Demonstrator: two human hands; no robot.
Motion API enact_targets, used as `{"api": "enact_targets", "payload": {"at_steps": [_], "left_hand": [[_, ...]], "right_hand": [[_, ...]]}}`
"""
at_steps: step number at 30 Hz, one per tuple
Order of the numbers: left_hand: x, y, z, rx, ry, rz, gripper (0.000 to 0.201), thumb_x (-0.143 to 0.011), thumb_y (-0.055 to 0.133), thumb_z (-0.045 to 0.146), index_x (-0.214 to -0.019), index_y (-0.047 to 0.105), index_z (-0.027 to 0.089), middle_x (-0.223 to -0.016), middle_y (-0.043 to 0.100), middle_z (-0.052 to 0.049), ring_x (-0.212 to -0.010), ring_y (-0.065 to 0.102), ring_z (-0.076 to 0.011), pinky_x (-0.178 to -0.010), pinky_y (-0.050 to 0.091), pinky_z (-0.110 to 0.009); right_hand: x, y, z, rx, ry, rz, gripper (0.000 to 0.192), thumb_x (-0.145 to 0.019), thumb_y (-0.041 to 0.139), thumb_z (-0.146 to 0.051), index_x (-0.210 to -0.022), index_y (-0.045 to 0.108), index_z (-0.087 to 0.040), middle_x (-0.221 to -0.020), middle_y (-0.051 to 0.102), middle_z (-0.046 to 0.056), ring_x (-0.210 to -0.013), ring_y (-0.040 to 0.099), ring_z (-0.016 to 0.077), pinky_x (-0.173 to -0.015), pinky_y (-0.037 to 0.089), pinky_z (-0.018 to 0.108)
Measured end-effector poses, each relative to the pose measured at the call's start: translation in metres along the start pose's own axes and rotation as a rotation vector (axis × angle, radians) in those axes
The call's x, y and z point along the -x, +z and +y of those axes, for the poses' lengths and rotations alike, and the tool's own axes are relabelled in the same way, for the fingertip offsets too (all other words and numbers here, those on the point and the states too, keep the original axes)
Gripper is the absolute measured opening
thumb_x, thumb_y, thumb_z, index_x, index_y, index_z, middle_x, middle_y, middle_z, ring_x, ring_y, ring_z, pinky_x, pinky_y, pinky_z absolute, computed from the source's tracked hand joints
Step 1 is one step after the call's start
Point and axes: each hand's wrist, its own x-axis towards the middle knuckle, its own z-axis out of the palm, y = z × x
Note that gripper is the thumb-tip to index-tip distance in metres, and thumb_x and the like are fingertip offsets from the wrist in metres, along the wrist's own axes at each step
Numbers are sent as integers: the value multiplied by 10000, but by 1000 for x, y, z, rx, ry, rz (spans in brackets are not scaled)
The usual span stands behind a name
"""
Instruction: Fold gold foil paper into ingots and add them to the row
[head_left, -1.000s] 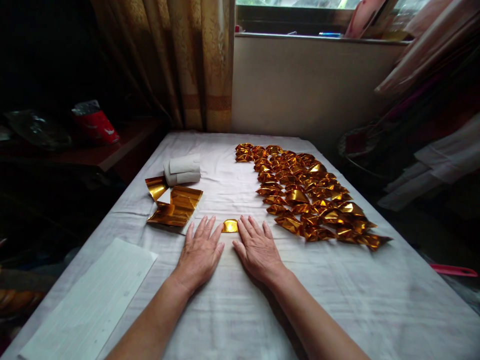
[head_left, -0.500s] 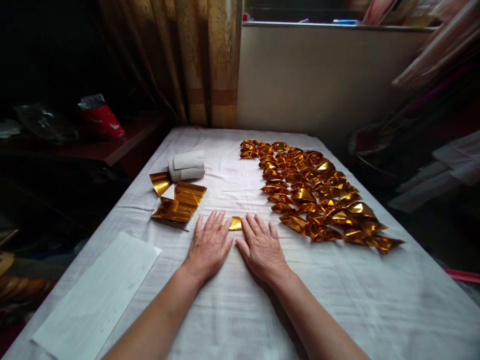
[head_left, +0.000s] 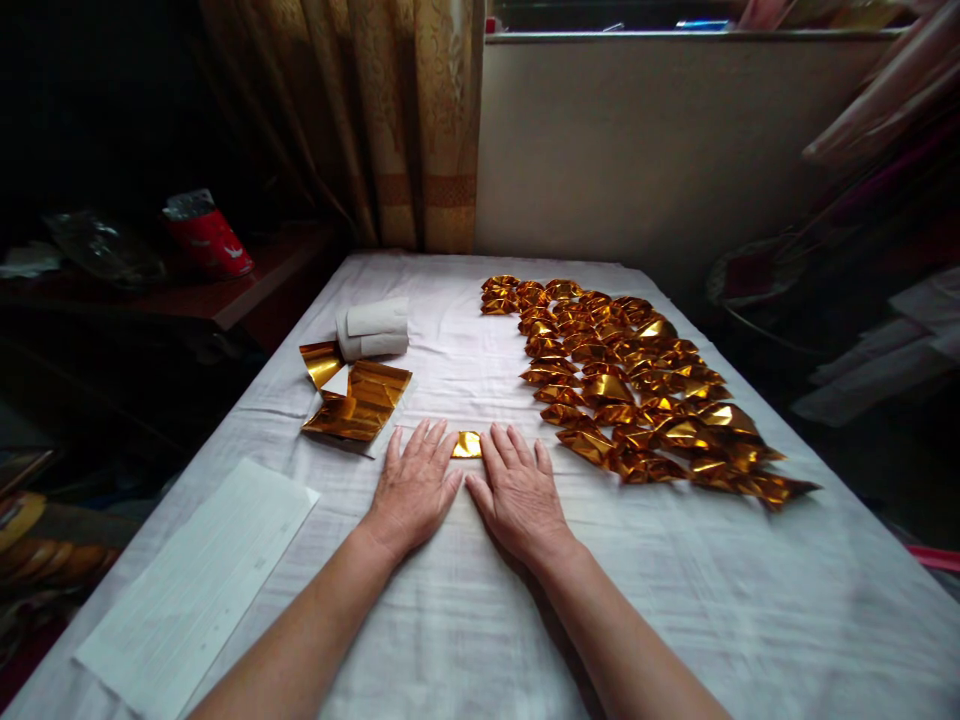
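Observation:
My left hand (head_left: 414, 483) lies flat on the white cloth, fingers stretched out. Across from it, my right hand (head_left: 519, 487) is also flat with its fingers extended. Between their fingertips shows a small folded piece of gold foil paper (head_left: 466, 445); both hands press at its ends, which the fingers partly cover. Just beyond my left hand is a stack of gold foil sheets (head_left: 364, 402), one corner folded over. Rows of folded gold foil ingot shapes (head_left: 607, 388) spread out past my right hand.
Behind the foil sheets sits a curled roll of pale paper (head_left: 375, 328). A long white paper sheet (head_left: 202, 580) lies at the left of the cloth-covered table (head_left: 675, 620). A red container (head_left: 208, 240) stands on a dark side table. A gold curtain (head_left: 416, 120) hangs at the back.
My left fingers have slid slightly left, so more of the small gold foil piece shows. The camera view has shifted a little. Both hands stay flat on the cloth.

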Motion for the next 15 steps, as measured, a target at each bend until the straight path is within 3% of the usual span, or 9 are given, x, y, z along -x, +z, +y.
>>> {"api": "enact_targets", "payload": {"at_steps": [9, 15], "left_hand": [[-9, -4, 4, -59, 31, 43, 450, -932, 483, 349, -1350, 554, 199, -1485, 474, -119, -1406, 375, -316, -1178, 180, -578], [-5, -7, 9, -62, -13, 70, 427, -945, 465, 342, -1331, 579, 201, -1465, 497, -114, -1382, 409, -320, -1157, 234, -588]], "right_hand": [[-4, -2, -1, 0, 9, 15, 571, -979, 356, -555, -1486, 387, -294, -1590, 271, 103, -1472, 216, 285, -1161, 117, 543], [-2, 1, -1, 30, -3, 82, 559, -984, 377, -515, -1463, 431, -232, -1567, 318, 129, -1452, 265, 303, -1147, 168, 556]]}}
